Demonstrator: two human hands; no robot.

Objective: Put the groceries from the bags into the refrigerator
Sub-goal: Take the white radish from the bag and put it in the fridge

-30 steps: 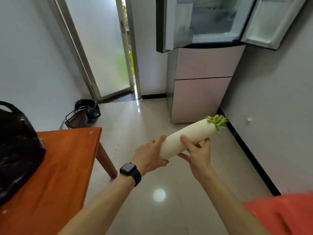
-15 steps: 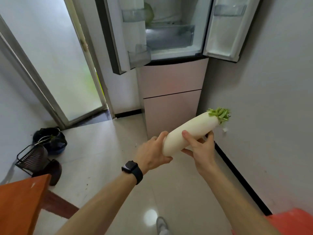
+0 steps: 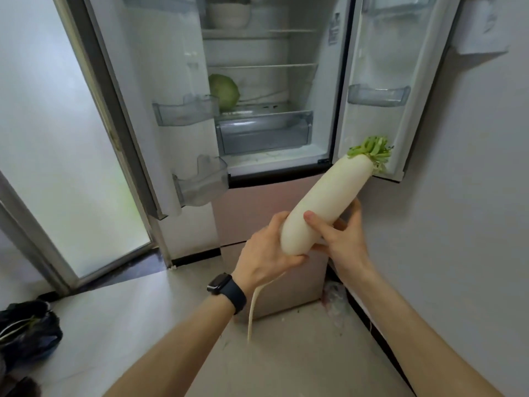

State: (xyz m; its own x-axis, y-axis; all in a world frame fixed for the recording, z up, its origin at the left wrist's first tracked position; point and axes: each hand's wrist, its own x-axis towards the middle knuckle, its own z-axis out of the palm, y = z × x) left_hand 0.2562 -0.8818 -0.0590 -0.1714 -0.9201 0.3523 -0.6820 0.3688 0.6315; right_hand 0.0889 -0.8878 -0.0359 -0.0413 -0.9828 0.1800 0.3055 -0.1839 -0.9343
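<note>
Head view: the left grip is curled round the root end of a white radish, and the right grip is wrapped round its middle. The leafy end is tilted up before the open refrigerator, where a cabbage is seen on a shelf.

Soft daylight from the frosted glass door at left, evenly bright room, pale sheen on the floor, wide-angle bowing of straight edges toward the margins, slight softness throughout
</note>
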